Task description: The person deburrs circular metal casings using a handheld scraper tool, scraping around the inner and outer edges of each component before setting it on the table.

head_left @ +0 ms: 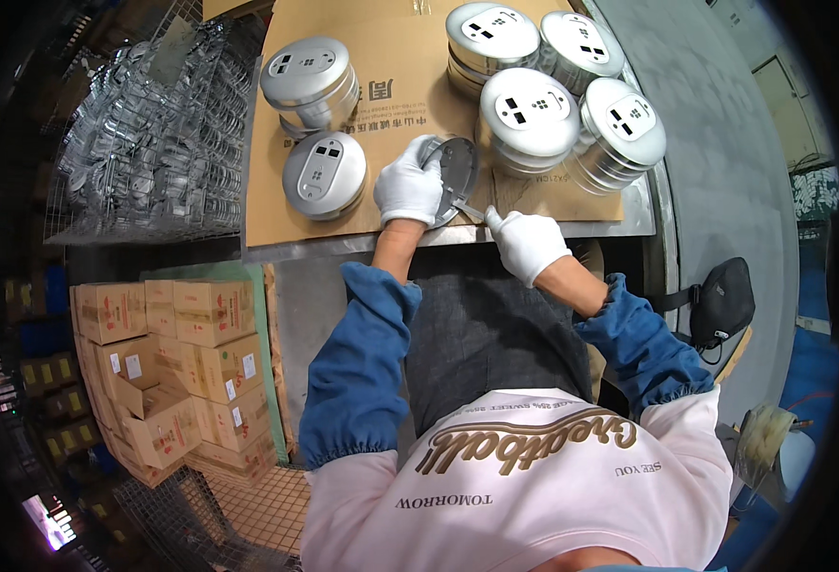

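Note:
My left hand (408,188), in a white glove, grips a round grey metal disc (458,170) by its left edge and holds it tilted near the table's front edge. White-gloved too, my right hand (530,245) is closed round a thin flat metal blade-like tool (470,211). The tool's tip meets the lower rim of the disc; its handle is hidden in my fingers. Just left of the disc stands a low silver round cover (324,177) with an oval panel and small cut-outs.
Brown cardboard (405,52) covers the table. Stacks of silver covers stand at back left (309,81) and right (531,114). A wire basket (152,143) full of metal parts is at the left, above piled cartons (167,372). A black bag (724,303) lies at the right.

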Action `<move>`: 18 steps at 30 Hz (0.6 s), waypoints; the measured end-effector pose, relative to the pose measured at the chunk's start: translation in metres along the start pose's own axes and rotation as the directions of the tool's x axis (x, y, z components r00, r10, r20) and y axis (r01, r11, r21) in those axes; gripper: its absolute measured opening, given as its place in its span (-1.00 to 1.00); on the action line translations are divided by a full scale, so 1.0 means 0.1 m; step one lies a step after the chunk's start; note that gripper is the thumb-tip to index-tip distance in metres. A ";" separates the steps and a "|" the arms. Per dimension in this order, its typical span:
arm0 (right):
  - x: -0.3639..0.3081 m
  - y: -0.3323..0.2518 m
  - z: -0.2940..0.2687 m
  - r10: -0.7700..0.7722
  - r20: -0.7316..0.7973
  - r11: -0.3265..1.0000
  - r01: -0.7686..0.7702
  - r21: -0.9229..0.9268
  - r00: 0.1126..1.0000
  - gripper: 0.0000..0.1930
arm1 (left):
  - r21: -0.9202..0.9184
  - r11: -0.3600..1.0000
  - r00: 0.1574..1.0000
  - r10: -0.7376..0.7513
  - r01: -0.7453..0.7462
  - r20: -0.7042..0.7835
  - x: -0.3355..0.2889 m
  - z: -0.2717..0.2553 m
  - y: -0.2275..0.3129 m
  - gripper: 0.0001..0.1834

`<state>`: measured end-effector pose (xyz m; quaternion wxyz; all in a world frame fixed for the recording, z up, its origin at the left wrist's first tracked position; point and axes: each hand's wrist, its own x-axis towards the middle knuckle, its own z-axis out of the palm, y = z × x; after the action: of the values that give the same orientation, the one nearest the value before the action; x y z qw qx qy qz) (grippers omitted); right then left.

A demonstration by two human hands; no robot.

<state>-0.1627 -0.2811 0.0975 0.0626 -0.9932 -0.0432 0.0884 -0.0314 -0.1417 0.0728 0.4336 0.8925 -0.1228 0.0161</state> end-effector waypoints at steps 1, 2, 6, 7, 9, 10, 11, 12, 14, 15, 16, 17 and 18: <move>-0.05 0.00 0.08 0.014 -0.035 1.000 -0.014 0.002 0.999 -0.59 | 0.037 0.999 1.000 -0.016 0.016 -0.006 -0.02 0.01 0.03 -0.74; -0.09 0.02 0.18 0.017 -0.039 1.000 -0.017 0.002 0.999 -0.59 | 0.075 0.997 0.999 -0.029 0.030 -0.017 -0.02 0.00 0.05 -0.74; -0.12 0.07 0.65 0.016 -0.267 0.996 0.007 0.084 0.964 -0.61 | 0.042 0.994 0.993 -0.097 0.100 -0.071 -0.05 0.01 -0.01 -0.75; -0.12 0.05 0.67 0.045 -0.333 0.987 0.011 0.163 0.942 -0.63 | -0.023 0.994 0.989 -0.109 0.107 -0.097 -0.06 0.00 -0.08 -0.74; -0.13 0.06 0.68 0.068 -0.356 0.975 0.013 0.220 0.932 -0.68 | -0.088 0.990 0.985 -0.119 0.108 -0.123 -0.09 0.03 -0.19 -0.73; -0.12 0.06 0.62 0.068 -0.315 0.968 0.014 0.251 0.947 -0.69 | -0.141 0.987 0.986 -0.098 0.079 -0.135 -0.10 0.04 -0.25 -0.73; -0.11 0.06 0.52 0.063 -0.275 0.960 0.018 0.279 0.959 -0.70 | -0.196 0.979 0.985 -0.079 0.048 -0.151 -0.11 0.04 -0.29 -0.72; -0.11 0.04 0.40 0.046 -0.207 0.966 0.009 0.257 0.977 -0.69 | -0.184 0.981 0.986 -0.088 0.061 -0.144 -0.11 0.06 -0.33 -0.73; -0.16 0.09 0.25 0.043 -0.155 0.981 -0.013 0.191 0.987 -0.70 | -0.116 0.990 0.990 -0.090 0.077 -0.109 -0.14 0.02 -0.09 -0.72; -0.17 0.11 0.17 0.039 -0.104 0.992 -0.026 0.125 0.994 -0.70 | -0.044 0.995 0.992 -0.095 0.092 -0.080 -0.16 -0.02 0.04 -0.71; -0.18 0.08 0.05 0.029 -0.074 0.996 -0.022 0.090 0.997 -0.72 | 0.005 0.996 0.993 -0.084 0.085 -0.087 -0.16 -0.05 0.08 -0.71; -0.17 0.07 0.01 0.027 -0.075 0.996 -0.021 0.089 0.997 -0.72 | 0.005 0.996 0.992 -0.084 0.085 -0.089 -0.16 -0.05 0.09 -0.71; -0.16 0.06 -0.02 0.005 -0.068 0.998 -0.001 0.060 0.998 -0.73 | 0.002 0.997 0.994 -0.077 0.077 -0.076 -0.16 -0.06 0.10 -0.71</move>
<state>-0.1773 -0.2887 0.1016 0.0934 -0.9934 -0.0367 0.0560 -0.0488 -0.1396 0.0817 0.4360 0.8965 -0.0718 0.0338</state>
